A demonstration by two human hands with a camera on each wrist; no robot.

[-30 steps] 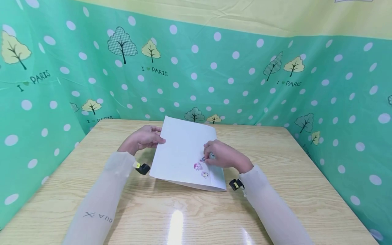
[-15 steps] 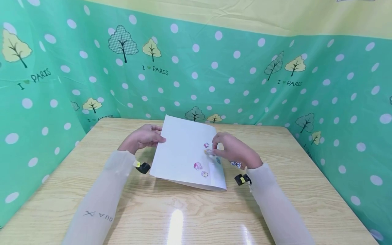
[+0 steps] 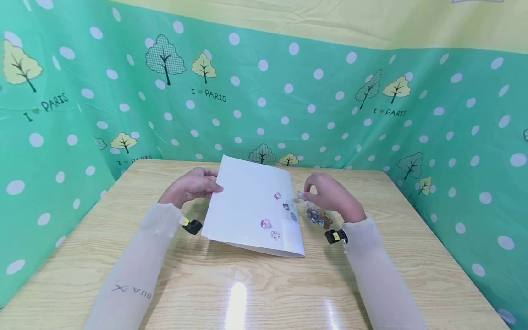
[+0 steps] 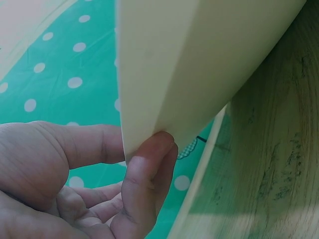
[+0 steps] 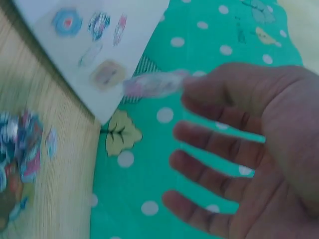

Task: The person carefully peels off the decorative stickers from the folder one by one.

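Note:
My left hand (image 3: 197, 184) pinches the left edge of a white sheet of paper (image 3: 243, 197), thumb on top and fingers beneath. That edge is raised, so the sheet slopes down to the right. Just right of the sheet, my right hand (image 3: 332, 195) pinches a small, pale pink sticker (image 5: 154, 83) between thumb and forefinger, the other fingers spread. Several cartoon stickers lie on the sheet's right half, among them a pink one (image 3: 266, 223), a yellowish one (image 3: 275, 235) and a blue round one (image 5: 68, 22).
A loose heap of colourful stickers (image 3: 315, 216) lies on the wooden table (image 3: 371, 266), right of the sheet and below my right hand. A green dotted cloth (image 3: 264, 105) with printed trees hangs around the table's back and sides.
My right hand has moved right, off the sheet, and now has a sticker in its fingertips. Stickers it covered are visible, as is the heap. The left hand stays put.

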